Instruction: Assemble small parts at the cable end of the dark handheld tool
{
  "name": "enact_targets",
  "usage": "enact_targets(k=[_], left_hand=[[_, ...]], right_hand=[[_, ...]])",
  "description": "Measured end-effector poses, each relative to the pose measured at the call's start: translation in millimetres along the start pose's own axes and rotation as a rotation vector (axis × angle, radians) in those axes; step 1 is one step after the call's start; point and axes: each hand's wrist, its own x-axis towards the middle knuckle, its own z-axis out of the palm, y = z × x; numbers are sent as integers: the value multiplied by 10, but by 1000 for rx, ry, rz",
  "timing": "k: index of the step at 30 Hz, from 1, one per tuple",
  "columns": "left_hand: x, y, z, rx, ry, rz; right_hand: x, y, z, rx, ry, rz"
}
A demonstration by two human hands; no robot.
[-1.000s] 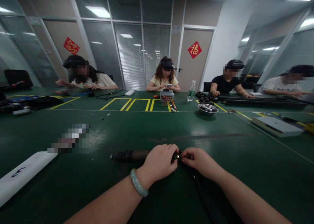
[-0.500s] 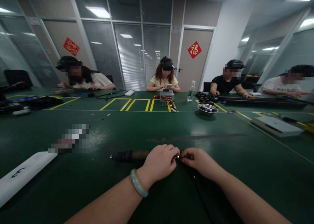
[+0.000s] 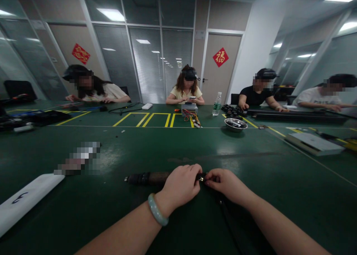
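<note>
A dark, cylindrical electric screwdriver (image 3: pixel 156 178) lies across the green table in front of me, its narrow metal tip pointing left. My left hand (image 3: pixel 182 182), with a pale green bangle on its wrist, is closed around the rear part of it. Facing it from the right, my right hand (image 3: pixel 223 179) pinches something small and dark at that rear end. A small brass-coloured metal piece (image 3: pixel 201 179) shows between the two hands. From below my right hand a black cable (image 3: pixel 227 214) runs down toward the table's near edge. My fingers hide most of the joint.
A white, elongated object (image 3: pixel 30 197) lies at the left, beside a blurred-out patch. Farther back are a metal bowl (image 3: pixel 235 124), a water bottle (image 3: pixel 217 104), a grey box with wires (image 3: pixel 190 108) and a flat silver box (image 3: pixel 314 143). Several people sit across the table.
My left fingers have shifted slightly left, so a little more of the rear end and metal piece shows. My right hand has hardly moved.
</note>
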Motion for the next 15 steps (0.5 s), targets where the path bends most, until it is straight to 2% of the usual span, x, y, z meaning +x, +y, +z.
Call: enact_targets(k=[2, 8, 15], left_hand=[[-2, -8, 10, -5, 10, -8], [10, -22, 6, 2, 21, 78], [13, -24, 20, -14, 35, 74]], right_hand=[[-2, 4, 2, -8, 5, 6], [-6, 3, -5, -19, 5, 1], [4, 29, 11, 11, 3, -18]])
